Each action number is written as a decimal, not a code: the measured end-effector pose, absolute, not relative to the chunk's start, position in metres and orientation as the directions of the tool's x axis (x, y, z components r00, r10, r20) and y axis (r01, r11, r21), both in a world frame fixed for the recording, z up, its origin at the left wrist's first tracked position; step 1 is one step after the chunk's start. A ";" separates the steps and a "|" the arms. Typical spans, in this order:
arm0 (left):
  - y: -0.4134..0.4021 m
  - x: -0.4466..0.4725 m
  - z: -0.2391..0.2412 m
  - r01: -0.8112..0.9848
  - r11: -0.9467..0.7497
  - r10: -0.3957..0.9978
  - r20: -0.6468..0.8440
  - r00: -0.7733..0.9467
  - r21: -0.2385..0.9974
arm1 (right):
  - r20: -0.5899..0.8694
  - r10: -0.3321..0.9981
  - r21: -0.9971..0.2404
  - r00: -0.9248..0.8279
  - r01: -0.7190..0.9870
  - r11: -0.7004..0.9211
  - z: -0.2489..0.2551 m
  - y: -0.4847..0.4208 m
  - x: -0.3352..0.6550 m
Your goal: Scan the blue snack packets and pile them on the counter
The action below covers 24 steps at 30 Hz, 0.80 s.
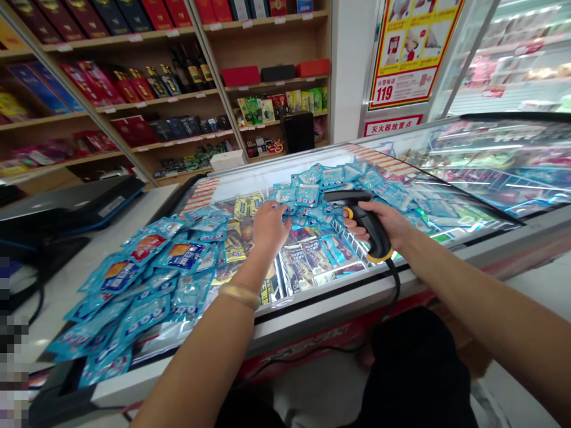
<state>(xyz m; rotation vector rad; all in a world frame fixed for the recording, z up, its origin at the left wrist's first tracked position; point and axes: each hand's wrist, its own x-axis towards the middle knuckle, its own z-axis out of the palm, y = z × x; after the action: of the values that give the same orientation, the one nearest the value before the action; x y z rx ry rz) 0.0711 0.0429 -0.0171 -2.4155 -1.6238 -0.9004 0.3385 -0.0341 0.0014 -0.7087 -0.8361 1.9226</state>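
Note:
My right hand (387, 224) is wrapped round the handle of a black and yellow barcode scanner (372, 229), whose head points left over the freezer's glass top. A cable hangs from the handle's base. My left hand (270, 224), with a gold bangle on its wrist, reaches to the near edge of a spread of blue snack packets (307, 193). Its thumb and forefinger are apart; the other fingers are partly hidden, and I see nothing held in it. To the left lies a heap of similar blue packets (145, 309), some with red or dark blue labels facing up.
The chest freezer (321, 309) has a glass top with wrapped ice creams visible beneath. A counter with a black device (102, 202) stands at left. Shelves of boxes and bottles (178, 89) line the back. The scanner's cable (312, 355) loops down before the freezer.

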 end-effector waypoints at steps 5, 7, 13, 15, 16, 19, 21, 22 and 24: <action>0.039 0.072 -0.008 0.850 -0.466 0.794 0.541 0.279 0.245 | -0.147 0.872 -0.789 -0.466 -0.477 -0.388 0.002 -0.036 0.336; 0.035 0.068 -0.004 0.833 -0.458 0.797 0.560 0.228 0.312 | -0.149 0.868 -0.786 -0.473 -0.476 -0.395 0.001 -0.036 0.336; 0.029 0.057 0.000 0.548 -0.460 0.824 0.566 -0.031 0.699 | -0.139 0.862 -0.791 -0.488 -0.469 -0.393 0.000 -0.038 0.337; 0.029 0.057 0.002 0.343 -0.402 0.877 0.464 -0.123 0.849 | -0.135 0.863 -0.793 -0.487 -0.469 -0.388 0.001 -0.038 0.336; 0.030 0.058 0.003 0.240 -0.375 0.899 0.414 -0.141 0.896 | -0.135 0.864 -0.795 -0.485 -0.468 -0.387 0.001 -0.039 0.336; 0.029 0.061 0.005 0.071 -0.366 0.918 0.372 -0.135 0.928 | -0.139 0.861 -0.803 -0.489 -0.453 -0.387 0.001 -0.039 0.336; 0.028 0.064 0.005 0.129 -0.397 0.904 0.411 -0.116 0.909 | -0.142 0.850 -0.812 -0.507 -0.431 -0.393 0.001 -0.040 0.337; 0.026 0.065 0.005 0.181 -0.411 0.896 0.432 -0.101 0.894 | -0.142 0.842 -0.817 -0.521 -0.418 -0.397 0.001 -0.041 0.337; 0.023 0.067 0.006 0.255 -0.426 0.890 0.453 -0.057 0.868 | -0.142 0.822 -0.827 -0.551 -0.391 -0.405 0.001 -0.042 0.337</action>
<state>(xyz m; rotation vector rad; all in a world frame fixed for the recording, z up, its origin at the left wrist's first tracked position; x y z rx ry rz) 0.0669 0.0234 0.0056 -2.4224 -1.7644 -2.1870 0.3368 -0.0422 0.0007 -0.7093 -0.9883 2.0153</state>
